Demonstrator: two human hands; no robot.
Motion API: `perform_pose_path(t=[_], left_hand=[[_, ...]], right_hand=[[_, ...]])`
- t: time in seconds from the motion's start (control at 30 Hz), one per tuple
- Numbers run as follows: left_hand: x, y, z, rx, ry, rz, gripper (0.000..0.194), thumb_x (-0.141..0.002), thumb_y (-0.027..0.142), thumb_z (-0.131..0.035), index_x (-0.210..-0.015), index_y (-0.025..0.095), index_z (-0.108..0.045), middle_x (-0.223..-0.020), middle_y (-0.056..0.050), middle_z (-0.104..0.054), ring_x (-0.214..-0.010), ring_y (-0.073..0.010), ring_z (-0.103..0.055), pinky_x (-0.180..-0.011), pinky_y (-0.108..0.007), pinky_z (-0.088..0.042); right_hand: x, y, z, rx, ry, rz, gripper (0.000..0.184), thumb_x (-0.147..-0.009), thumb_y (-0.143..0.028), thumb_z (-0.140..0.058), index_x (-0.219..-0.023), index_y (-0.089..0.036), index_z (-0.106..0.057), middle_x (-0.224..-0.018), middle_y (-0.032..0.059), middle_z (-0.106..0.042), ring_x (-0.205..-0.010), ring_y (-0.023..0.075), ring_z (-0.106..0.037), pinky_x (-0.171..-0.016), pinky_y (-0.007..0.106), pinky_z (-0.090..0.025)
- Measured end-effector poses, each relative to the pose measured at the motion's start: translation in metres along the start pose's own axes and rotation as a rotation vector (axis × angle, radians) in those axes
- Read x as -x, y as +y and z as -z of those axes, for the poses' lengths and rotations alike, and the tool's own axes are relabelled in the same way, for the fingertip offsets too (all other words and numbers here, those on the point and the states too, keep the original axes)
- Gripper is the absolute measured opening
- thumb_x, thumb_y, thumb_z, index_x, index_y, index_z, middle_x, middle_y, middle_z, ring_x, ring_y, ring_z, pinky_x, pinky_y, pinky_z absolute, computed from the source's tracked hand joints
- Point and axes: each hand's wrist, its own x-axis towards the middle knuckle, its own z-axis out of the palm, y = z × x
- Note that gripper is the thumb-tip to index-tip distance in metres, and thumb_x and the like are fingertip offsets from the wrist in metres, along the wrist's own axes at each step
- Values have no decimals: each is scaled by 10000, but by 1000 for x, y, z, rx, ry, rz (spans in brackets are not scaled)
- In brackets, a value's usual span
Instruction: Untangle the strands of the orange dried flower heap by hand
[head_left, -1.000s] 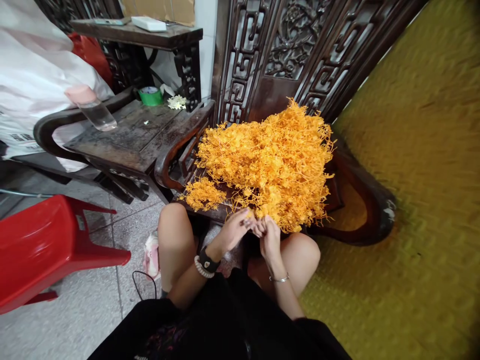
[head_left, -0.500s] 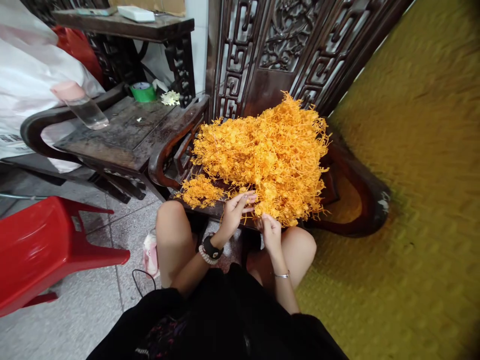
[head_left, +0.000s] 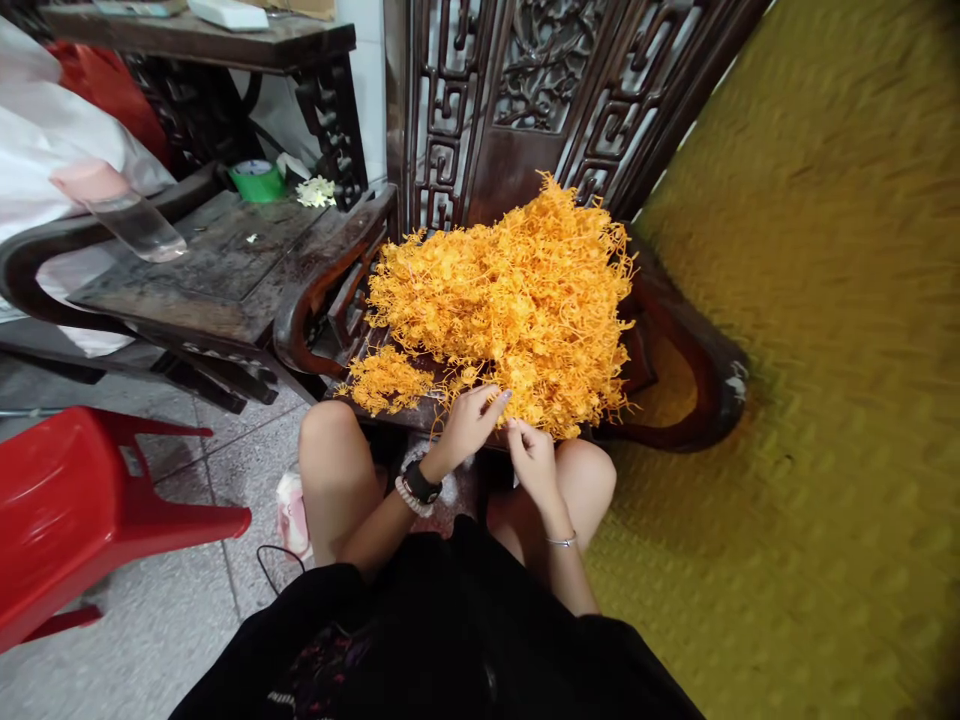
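A big heap of orange artificial flower sprigs lies on the seat of a dark carved wooden chair in front of me. To its left sits a smaller bunch of orange sprigs. At the heap's front edge my left hand is closed, its back towards me and thumb against the fingers. Just right of it and lower, my right hand is pinched, with its fingertips close to the left hand's. Whatever lies between the fingers is hidden or too small to name.
A side table on the left holds green tape, small pale flowers and a pink-lidded bottle lying tilted. A red plastic stool stands at lower left. A yellow-brown textured surface fills the right side.
My left hand has turned over, its fingers folding from spread to closed. Both hands have come closer together. The whole view has shifted so the scene sits further left.
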Motion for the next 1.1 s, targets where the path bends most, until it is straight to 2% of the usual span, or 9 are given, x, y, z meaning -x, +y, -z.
perform_pose_path(t=[0.2, 0.37, 0.5, 0.6, 0.63, 0.73, 0.83, 1.0, 1.1], left_hand=[[2, -9, -16, 833, -34, 379, 493, -776, 505, -592, -534, 181, -310, -516, 66, -262, -457, -54, -234, -450, -210, -202], [3, -14, -30, 982, 41, 425, 565, -794, 567, -533, -509, 186, -228, -484, 71, -207, -431, -50, -198, -433, -200, -229], [4, -13, -20, 733, 27, 339, 538, -810, 620, -477, -549, 187, -292, -527, 61, -270, -462, -60, -238, -452, -212, -216], [8, -6, -5, 331, 17, 175, 521, -878, 586, -371, -549, 189, -298, -521, 49, -286, -486, -81, -265, -486, -244, -219], [10, -3, -1, 192, 16, 105, 508, -901, 548, -352, -547, 187, -312, -519, 43, -308, -497, -88, -287, -504, -255, -231], [14, 8, 9, -99, -30, -84, 430, -946, 414, -331, -595, 181, -420, -589, 5, -459, -575, -117, -420, -589, -269, -308], [14, 13, 15, -217, -57, -125, 375, -960, 332, -302, -688, 176, -509, -671, -33, -557, -644, -144, -508, -646, -279, -355], [5, 9, 22, -323, -32, -149, 328, -949, 289, -326, -737, 169, -546, -755, -68, -596, -724, -174, -539, -698, -299, -373], [-1, 5, 24, -229, -17, -126, 339, -944, 318, -342, -694, 176, -521, -703, -40, -558, -671, -156, -496, -668, -291, -352]], right_hand=[[1, -6, -10, -262, -31, -29, 437, -856, -433, -418, -495, -226, -282, -436, -64, -241, -398, 90, -232, -419, 253, -220], [-2, -9, -20, -344, -22, -15, 457, -869, -422, -347, -476, -243, -196, -389, -79, -165, -335, 89, -183, -370, 258, -231], [1, -7, -15, -151, 137, 54, 396, -829, -378, -533, -507, -221, -364, -452, -64, -300, -411, 94, -275, -430, 253, -294], [6, -13, -9, 146, 352, 241, 101, -804, -282, -592, -864, -202, -580, -714, 0, -552, -644, 151, -513, -638, 302, -439], [6, -16, -8, 261, 386, 329, 212, -822, -267, -564, -1025, -205, -570, -884, 43, -605, -810, 190, -567, -753, 347, -457], [3, -28, -7, 465, 189, 494, 349, -884, -244, -468, -1231, -227, -495, -1242, 99, -553, -1167, 252, -488, -974, 439, -379], [-4, -36, -10, 553, -43, 465, 243, -924, -243, -418, -1132, -228, -542, -1093, 83, -618, -1047, 237, -532, -923, 425, -394], [-14, -47, -13, 741, -135, 427, 147, -930, -259, -414, -872, -210, -540, -858, 59, -592, -887, 230, -479, -858, 417, -363], [-20, -51, -14, 692, -158, 417, 179, -915, -261, -421, -766, -215, -509, -811, 52, -561, -871, 229, -441, -816, 392, -363]])
